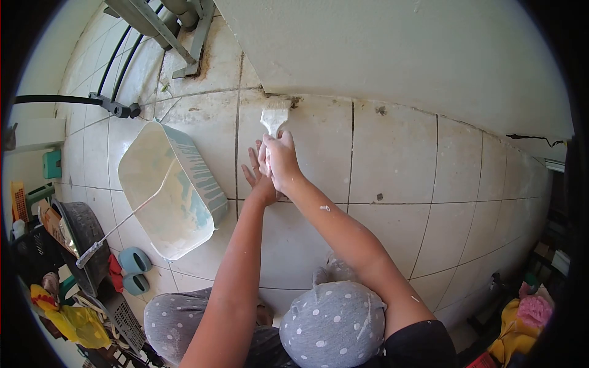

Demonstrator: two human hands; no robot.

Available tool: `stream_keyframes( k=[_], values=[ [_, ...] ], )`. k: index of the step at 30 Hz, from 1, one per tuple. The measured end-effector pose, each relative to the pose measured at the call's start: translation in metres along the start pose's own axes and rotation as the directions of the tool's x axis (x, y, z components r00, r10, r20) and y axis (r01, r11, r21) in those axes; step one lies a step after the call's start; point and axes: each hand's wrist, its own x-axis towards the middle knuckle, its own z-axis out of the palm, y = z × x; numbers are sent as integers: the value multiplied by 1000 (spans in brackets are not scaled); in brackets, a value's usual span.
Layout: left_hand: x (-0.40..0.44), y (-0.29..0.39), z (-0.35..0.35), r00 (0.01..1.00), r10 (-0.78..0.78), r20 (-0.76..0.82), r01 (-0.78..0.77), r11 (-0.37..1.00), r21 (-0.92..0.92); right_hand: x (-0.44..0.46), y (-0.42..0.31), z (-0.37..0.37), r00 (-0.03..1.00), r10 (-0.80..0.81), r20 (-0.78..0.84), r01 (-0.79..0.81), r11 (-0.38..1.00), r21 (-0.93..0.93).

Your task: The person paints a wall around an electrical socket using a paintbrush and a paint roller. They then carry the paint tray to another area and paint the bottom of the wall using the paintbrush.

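My right hand (281, 161) is wrapped round the handle of a paintbrush (275, 116) smeared with white paint. Its bristles point away from me, at the foot of the white wall (399, 55), close to a dark, crumbly patch. Beneath my right wrist, my left hand (257, 178) rests on the tiled floor with its fingers spread, partly covered by the right. To the left stands a paint-streaked plastic tub (199, 178) with pale paint on its inside. A thin, paint-coated rod (126, 218) leans across its rim.
Metal legs (193, 55) and a black tubular frame (113, 104) stand at the upper left. Blue slippers (134, 260), a black basin (83, 236) and a yellow bag (80, 319) are at the left. Yellow and pink cloths (534, 313) lie at the lower right.
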Motion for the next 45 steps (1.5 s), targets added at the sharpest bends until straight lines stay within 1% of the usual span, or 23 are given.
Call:
stream_keyframes(
  k=[3, 6, 9, 12, 13, 16, 19, 22, 23, 24, 25, 26, 27, 30, 32, 34, 35, 36, 37, 39, 40, 43, 45],
  values=[
    [-19, 30, -35, 989, -107, 102, 100, 993, 69, 17, -15, 6, 999, 17, 30, -18, 999, 45],
    [-18, 30, -31, 988, -102, 116, 96, 994, 50, 30, -22, 12, 998, -10, 57, 9, 1000, 19],
    [-12, 18, -19, 994, -79, 75, 73, 995, 74, 18, -32, 8, 991, -52, 121, 57, 998, -36],
    [-7, 9, -12, 1000, 11, 2, -11, 1000, -4, -22, -26, 7, 994, -80, 78, 80, 997, 5],
    [-12, 18, -19, 998, -64, 13, 63, 996, 61, -28, -22, 4, 996, -57, 74, 56, 998, 9],
    [4, -5, 9, 994, 66, -88, -69, 997, -26, -20, -12, 3, 1000, 4, -16, -4, 1000, 23],
    [-16, 27, -30, 987, -128, 93, 119, 988, 102, 6, -23, 6, 997, 1, 81, -8, 996, 89],
    [-16, 27, -31, 985, -106, 134, 101, 994, 48, 2, -42, 20, 987, -95, 128, 88, 994, 61],
    [-14, 23, -29, 995, -66, 71, 68, 997, -28, -11, -45, 20, 977, -134, 165, 139, 990, -20],
    [-10, 13, -19, 1000, -31, 6, 31, 994, -105, -24, -42, 19, 970, -162, 184, 167, 986, -14],
    [-5, 6, -8, 998, 4, -60, -23, 952, -305, -40, -36, 18, 961, -187, 202, 193, 981, -8],
    [1, -4, 6, 991, 39, -126, -96, 869, -485, -54, -31, 17, 952, -213, 221, 220, 976, -4],
    [6, -8, 15, 978, 55, -203, -189, 656, -731, -67, -28, 16, 946, -206, 251, 223, 974, -41],
    [3, 0, 34, 906, -39, -422, -363, 446, -819, -94, -23, 9, 929, -77, 361, 140, 978, -153],
    [5, -2, 33, 873, 13, -487, -363, 684, -633, -83, -4, -5, 937, -101, 335, 262, 838, -479],
    [10, -5, 35, 844, 79, -531, -292, 898, -330, -77, 2, -12, 925, -121, 359, 322, 751, -576],
    [-2, 8, 14, 889, 49, -456, -114, 987, -117, -78, -7, -8, 919, -148, 365, 358, 699, -619],
    [-8, 16, 1, 922, -22, -386, 69, 992, 109, -81, -19, -1, 909, -176, 379, 397, 644, -654],
    [-13, 21, -15, 943, -40, -330, 93, 985, 145, -86, -34, 9, 885, -204, 418, 453, 582, -675],
    [-27, 33, -47, 968, -60, -242, 73, 996, 45, -103, -75, 43, 776, -256, 576, 625, 433, -650],
    [-34, 35, -59, 967, -64, -248, 59, 998, -27, -99, -80, 54, 670, -292, 682, 742, 261, -617],
    [-52, 29, -60, 893, -52, -447, -157, 894, -419, -111, -98, 104, 613, -53, 789, 790, 45, -611],
    [-40, 24, -39, 802, -67, -594, -379, 712, -591, -115, -99, 135, 618, 113, 778, 786, -65, -615]
  ],
)
